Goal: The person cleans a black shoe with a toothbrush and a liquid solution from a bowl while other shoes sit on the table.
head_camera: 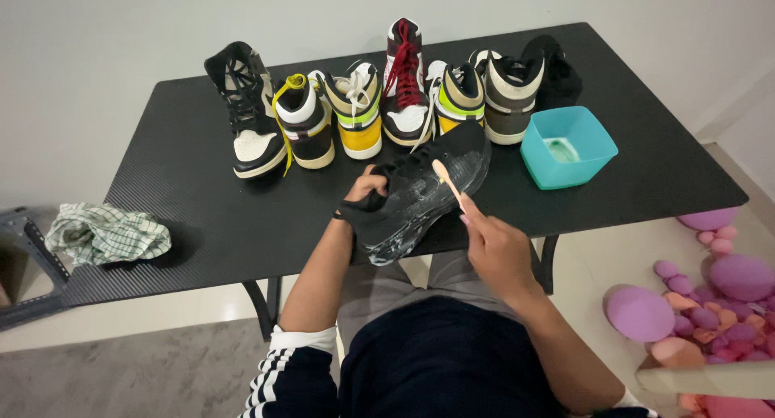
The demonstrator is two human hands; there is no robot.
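The right hand (496,252) is closed around the handle of a small pale brush (446,181), whose head rests on the upturned sole of a black sneaker (428,188). The left hand (365,190) is clamped on the sneaker's upper near the collar, holding it sole-up, tilted, just above the near edge of the black table (202,216).

The sneaker looks light, with a soft, yielding upper and a stiff rubber sole; that sole is smeared with white foam and likely slippery, so the dry upper, or a hand inside the opening, seems the surer hold.

Behind it stands a row of high-top sneakers (379,107), toes toward the person. To the right sits a teal square tub (569,148) with a pale liquid at its bottom. A checked cloth (105,234) lies at the table's left end.

The left fingers are mostly hidden behind the shoe, the brush bristles are too small to make out, and the pink rounded shapes (710,297) on the floor are cut off at the frame's edge.
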